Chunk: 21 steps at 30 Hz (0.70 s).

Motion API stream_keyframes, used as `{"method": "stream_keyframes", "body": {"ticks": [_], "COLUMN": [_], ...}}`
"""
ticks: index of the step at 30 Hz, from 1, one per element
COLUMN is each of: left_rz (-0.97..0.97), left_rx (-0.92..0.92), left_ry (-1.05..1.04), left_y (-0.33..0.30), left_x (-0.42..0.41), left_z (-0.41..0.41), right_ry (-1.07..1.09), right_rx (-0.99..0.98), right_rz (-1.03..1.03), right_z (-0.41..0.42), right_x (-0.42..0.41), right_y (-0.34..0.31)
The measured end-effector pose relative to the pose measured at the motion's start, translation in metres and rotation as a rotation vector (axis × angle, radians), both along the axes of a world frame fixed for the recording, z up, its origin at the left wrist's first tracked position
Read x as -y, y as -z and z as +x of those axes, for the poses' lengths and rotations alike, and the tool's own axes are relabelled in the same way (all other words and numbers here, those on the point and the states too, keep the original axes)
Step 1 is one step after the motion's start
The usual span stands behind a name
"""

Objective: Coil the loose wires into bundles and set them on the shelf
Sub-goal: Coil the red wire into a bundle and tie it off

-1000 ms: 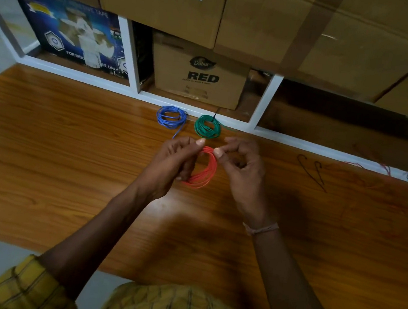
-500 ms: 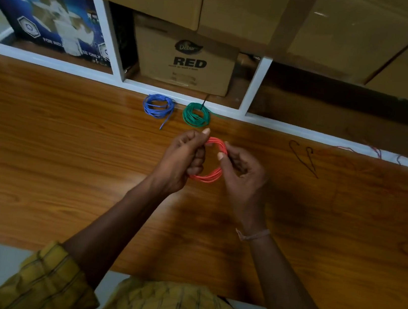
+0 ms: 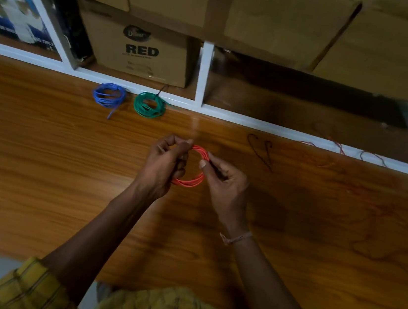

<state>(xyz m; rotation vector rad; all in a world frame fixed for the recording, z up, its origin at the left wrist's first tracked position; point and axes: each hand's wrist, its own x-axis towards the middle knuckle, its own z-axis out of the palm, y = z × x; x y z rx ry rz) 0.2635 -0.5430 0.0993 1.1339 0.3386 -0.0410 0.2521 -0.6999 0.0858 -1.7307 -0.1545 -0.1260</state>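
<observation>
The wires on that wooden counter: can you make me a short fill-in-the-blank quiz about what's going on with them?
1. Both hands hold a coil of ____ wire.
2. The blue coil lies to the ____ of the green coil.
3. The cardboard box in the shelf reads ____.

Missing words: red; left; RED
</observation>
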Motion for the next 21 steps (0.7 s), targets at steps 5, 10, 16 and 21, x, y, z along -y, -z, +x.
{"method": "stream_keyframes", "body": {"ticks": [5,10,16,21], "left_rz": [0.139,0.315,0.307,0.278], "left_rx": [0.008,0.02,0.013,-0.005], "left_ry": [-0.021,-0.047,-0.093,-0.104], "left_y": [0.007,0.006,0.01,0.013], "left_x": [0.029,0.046,0.041,0.041], "left_z": [0.002,-0.002,-0.005,-0.01], "right_ry": [-0.15,-0.034,0.27,0.372], "right_rx": [-0.08,-0.254,-0.224,-0.149], "right_rz": [-0.095,-0.244,-0.797,-0.965], "right_z": [0.02,0.086,0.159,0.176], "right_x": [0.05,0.1,0.149,0.147], "right_y": [0.004,0.017,0.062,0.087]}}
